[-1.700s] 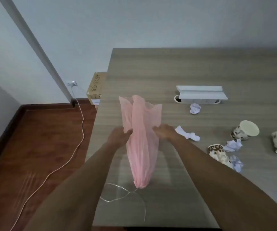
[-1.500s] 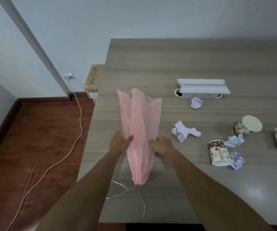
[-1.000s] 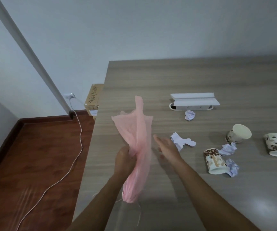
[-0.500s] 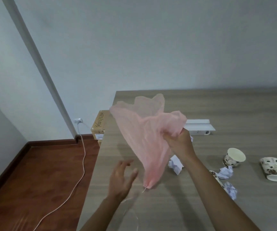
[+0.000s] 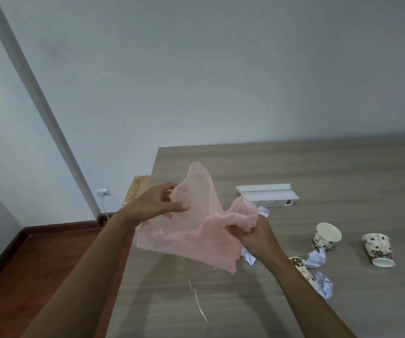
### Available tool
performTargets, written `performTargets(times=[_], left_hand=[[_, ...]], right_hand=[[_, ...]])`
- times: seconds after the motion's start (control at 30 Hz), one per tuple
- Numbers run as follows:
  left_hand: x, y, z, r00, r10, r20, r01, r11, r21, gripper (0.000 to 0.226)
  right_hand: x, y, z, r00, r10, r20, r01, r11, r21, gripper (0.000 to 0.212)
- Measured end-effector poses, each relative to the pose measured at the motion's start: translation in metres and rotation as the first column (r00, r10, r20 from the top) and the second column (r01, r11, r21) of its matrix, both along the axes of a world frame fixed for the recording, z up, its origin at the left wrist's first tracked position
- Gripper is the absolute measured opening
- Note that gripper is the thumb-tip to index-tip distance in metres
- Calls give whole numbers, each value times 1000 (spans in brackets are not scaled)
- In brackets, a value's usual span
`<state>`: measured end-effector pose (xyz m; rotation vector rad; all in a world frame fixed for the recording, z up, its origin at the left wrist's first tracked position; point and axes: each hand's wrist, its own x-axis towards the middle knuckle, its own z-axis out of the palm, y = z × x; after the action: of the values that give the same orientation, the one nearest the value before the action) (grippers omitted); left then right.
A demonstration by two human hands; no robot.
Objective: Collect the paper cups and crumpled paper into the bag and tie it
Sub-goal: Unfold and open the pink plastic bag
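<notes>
A thin pink plastic bag (image 5: pixel 191 235) hangs in the air above the table, stretched between both hands. My left hand (image 5: pixel 155 206) pinches its upper left edge and my right hand (image 5: pixel 252 234) grips its right edge. Three spotted paper cups lie on the table to the right: one on its side with the mouth toward me (image 5: pixel 327 236), one tipped over farther right (image 5: pixel 378 250), one partly hidden behind my right forearm (image 5: pixel 301 265). Crumpled paper balls lie among them (image 5: pixel 316 258), (image 5: pixel 324 285), (image 5: pixel 249 256), (image 5: pixel 264 212).
The wooden table (image 5: pixel 318 172) ends at a left edge, with red-brown floor below. A white power strip box (image 5: pixel 267 197) sits at mid-table. A thin string (image 5: pixel 200 306) lies near the front. A cardboard box (image 5: pixel 135 193) and a white cable (image 5: pixel 105 208) are beside the wall.
The bag was lifted off the table; my left hand let go, then took hold of its upper edge again, and both hands now spread it apart. The view tilted upward.
</notes>
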<state>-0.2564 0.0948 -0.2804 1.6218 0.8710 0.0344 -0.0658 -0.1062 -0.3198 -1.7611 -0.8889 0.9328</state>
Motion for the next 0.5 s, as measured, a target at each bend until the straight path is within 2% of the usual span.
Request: performTargets(times=[0.07, 0.1, 0.13, 0.2, 0.27, 0.33, 0.43, 0.5], left_hand=[[7, -1, 11, 995, -9, -100, 28, 982, 184, 25], [9, -1, 17, 993, 32, -111, -2, 967, 254, 15], [12, 0, 23, 991, 84, -100, -49, 950, 309, 8], [14, -6, 38, 982, 184, -33, -158, 911, 382, 8], [17, -17, 57, 972, 227, 55, -230, 890, 394, 12], [19, -28, 77, 955, 263, 136, -296, 878, 376, 19], [16, -39, 105, 925, 310, 220, -369, 871, 325, 23], [11, -46, 119, 911, 324, 256, -382, 897, 224, 29]], right_hand=[[-2, 1, 13, 1000, 4, -21, -5, 1000, -6, 14], [-4, -1, 24, 999, 13, -42, -12, 1000, 8, 19], [-5, -4, 38, 999, 25, -48, -23, 999, 46, 29], [-7, -10, 71, 1000, 29, 6, -29, 992, 123, 51], [-12, -13, 102, 991, -21, 130, 4, 991, 133, 58], [-18, -12, 124, 956, -124, 267, 106, 991, 82, 55], [-18, -10, 133, 834, -175, 523, 219, 976, -22, 31], [-11, -12, 132, 814, -162, 557, 204, 979, -14, 13]])
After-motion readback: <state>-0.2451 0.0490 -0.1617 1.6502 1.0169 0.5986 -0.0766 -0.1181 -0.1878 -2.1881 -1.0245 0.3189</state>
